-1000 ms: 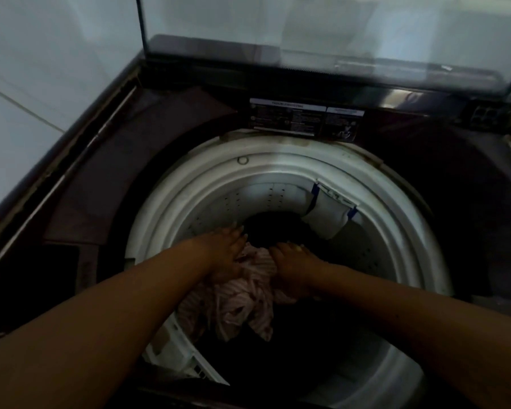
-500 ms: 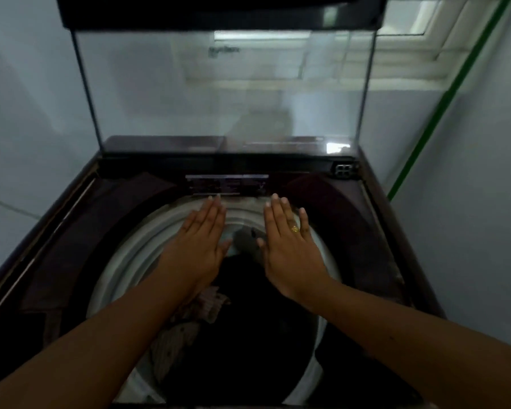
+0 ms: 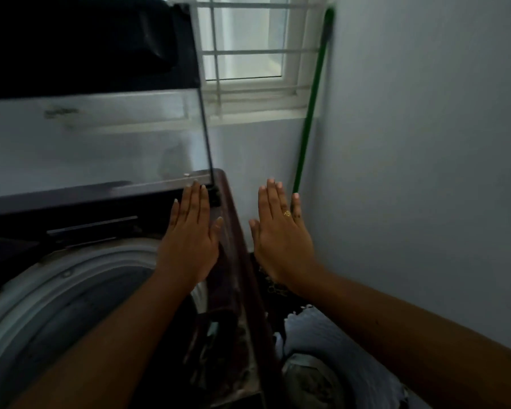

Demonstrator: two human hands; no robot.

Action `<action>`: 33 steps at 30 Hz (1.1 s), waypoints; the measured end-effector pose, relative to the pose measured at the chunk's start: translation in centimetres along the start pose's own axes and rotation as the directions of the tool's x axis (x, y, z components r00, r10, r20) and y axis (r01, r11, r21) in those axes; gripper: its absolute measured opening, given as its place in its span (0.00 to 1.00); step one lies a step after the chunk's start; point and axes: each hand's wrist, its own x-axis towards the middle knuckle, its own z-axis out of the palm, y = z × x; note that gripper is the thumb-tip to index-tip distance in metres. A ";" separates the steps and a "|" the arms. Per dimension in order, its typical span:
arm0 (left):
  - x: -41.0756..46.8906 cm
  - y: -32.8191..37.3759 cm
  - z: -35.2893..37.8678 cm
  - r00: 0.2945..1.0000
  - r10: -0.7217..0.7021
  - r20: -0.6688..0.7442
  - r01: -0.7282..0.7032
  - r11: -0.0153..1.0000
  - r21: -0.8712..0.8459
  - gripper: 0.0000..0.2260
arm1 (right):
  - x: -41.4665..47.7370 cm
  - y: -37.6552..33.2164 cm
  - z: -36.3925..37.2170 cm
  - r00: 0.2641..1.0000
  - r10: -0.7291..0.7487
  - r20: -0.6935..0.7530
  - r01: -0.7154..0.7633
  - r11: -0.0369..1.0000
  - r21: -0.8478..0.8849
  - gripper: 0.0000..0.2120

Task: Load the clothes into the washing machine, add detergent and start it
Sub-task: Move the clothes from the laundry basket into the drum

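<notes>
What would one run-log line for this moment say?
left hand: open, empty | right hand: open, empty | lid: raised | drum: uncovered | pale fabric: beside machine

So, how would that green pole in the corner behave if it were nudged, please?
Probably stiff, since the pole runs straight. It only leans on the wall, so a nudge could topple it. Thin, so probably light.

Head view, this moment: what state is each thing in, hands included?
Lid, raised upright, open.
Drum, uncovered; contents too dark to tell.
Left hand, flat, fingers straight, holding nothing.
Right hand, flat, fingers straight, holding nothing.
Green pole, leaning in the wall corner.
</notes>
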 end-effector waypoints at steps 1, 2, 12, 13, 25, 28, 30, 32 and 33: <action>0.4 1.5 0.4 1.000 0.016 0.003 -0.016 1.000 -0.007 0.32 | -0.3 1.6 -0.3 1.000 0.019 0.007 -0.019 1.000 -0.014 0.27; 0.8 3.0 0.8 0.999 0.034 0.002 -0.034 0.999 -0.006 0.32 | -0.6 3.1 -0.6 0.999 0.040 0.008 -0.040 0.999 -0.027 0.27; 0.5 17.5 7.5 0.976 0.094 0.197 -0.084 0.995 -0.055 0.27 | -4.8 17.2 1.5 0.965 0.252 0.076 -0.247 0.966 -0.069 0.27; 0.1 18.6 8.7 0.971 0.088 0.221 -0.075 0.995 -0.067 0.27 | -5.5 18.3 2.1 0.962 0.260 0.079 -0.254 0.964 -0.076 0.27; -10.0 23.8 24.7 0.946 0.069 0.316 0.009 0.971 -0.238 0.31 | -14.0 25.8 12.8 0.919 0.339 0.202 -0.328 0.941 -0.086 0.26; -12.6 23.8 28.6 0.930 0.096 0.354 0.010 0.958 -0.286 0.27 | -16.6 26.7 16.2 0.916 0.342 0.208 -0.333 0.940 -0.079 0.29; -13.9 23.4 30.9 0.919 0.100 0.382 0.006 0.964 -0.267 0.26 | -18.2 27.2 18.4 0.918 0.334 0.213 -0.332 0.942 -0.048 0.29; -15.2 23.2 33.1 0.914 0.103 0.392 0.009 0.961 -0.276 0.26 | -19.7 27.8 20.7 0.922 0.327 0.207 -0.327 0.944 -0.034 0.30; -15.9 23.0 34.2 0.901 0.111 0.420 0.011 0.960 -0.278 0.27 | -20.5 28.1 21.9 0.923 0.325 0.207 -0.325 0.945 -0.035 0.29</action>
